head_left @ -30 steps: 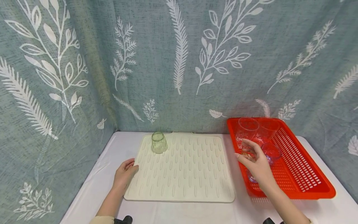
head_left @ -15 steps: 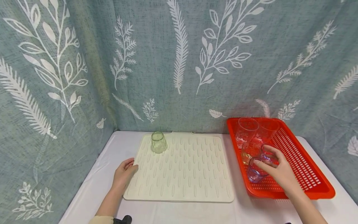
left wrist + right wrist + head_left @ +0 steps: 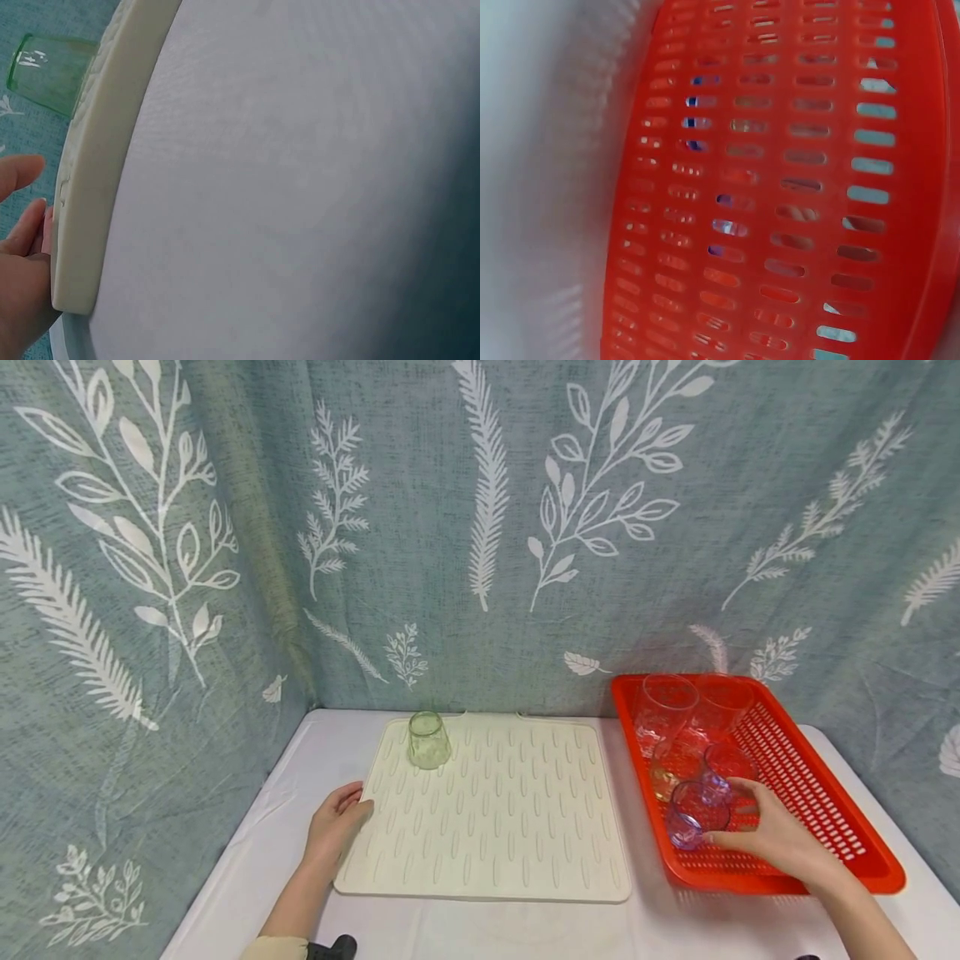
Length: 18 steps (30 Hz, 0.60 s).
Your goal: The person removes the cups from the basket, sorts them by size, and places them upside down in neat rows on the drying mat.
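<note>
In the head view my left hand (image 3: 335,827) rests at the left edge of a cream ridged drying mat (image 3: 495,827), thumb and fingers apart. A green glass (image 3: 428,741) stands on the mat's back left; the left wrist view also shows this green glass (image 3: 56,73). My right hand (image 3: 783,843) is inside a red slotted basket (image 3: 873,852), thumb and fingers spread beside the nearer purple glass (image 3: 686,832), which leans. Whether they touch it cannot be told. Another purple glass (image 3: 731,763) lies just behind. The basket's wall (image 3: 922,225) mostly hides the hand in the right wrist view.
At the back of the basket stand clear tall glasses (image 3: 663,714), with a yellow-tinted glass (image 3: 667,777) in front of them. A white cloth (image 3: 450,931) covers the table. A patterned curtain (image 3: 450,652) hangs close behind and along the sides.
My right hand has moved from over the basket's left side, rightward and down to beside the nearer purple glass. My left hand and the green glass have stayed put.
</note>
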Tool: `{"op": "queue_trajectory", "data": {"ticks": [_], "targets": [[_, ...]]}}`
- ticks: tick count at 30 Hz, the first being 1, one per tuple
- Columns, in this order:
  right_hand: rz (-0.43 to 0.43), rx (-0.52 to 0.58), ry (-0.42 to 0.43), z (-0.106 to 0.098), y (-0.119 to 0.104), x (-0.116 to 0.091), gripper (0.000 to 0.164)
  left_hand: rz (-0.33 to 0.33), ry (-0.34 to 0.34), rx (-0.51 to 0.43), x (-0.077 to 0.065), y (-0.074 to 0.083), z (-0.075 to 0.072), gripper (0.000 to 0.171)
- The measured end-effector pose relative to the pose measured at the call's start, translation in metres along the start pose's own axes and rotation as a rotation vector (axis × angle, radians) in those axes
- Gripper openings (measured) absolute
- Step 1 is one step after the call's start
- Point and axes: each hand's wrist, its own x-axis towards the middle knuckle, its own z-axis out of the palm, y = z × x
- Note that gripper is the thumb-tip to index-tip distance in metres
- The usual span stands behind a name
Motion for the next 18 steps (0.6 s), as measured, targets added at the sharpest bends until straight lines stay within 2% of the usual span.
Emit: {"op": "queue_trajectory", "data": {"ticks": [3,8,18], "targets": [[0.004,-0.032,-0.065,-0.001,0.003,0.003,0.1,0.002,0.0,0.003,-0.001,0.0,0.0,0.056],[0.02,-0.024,-0.145,0.0,0.005,0.008,0.099,0.006,-0.002,0.006,-0.001,0.001,0.001,0.056],[0.038,-0.019,-0.224,0.001,0.011,0.018,0.101,0.02,0.0,0.009,-0.001,0.001,0.001,0.056]]}}
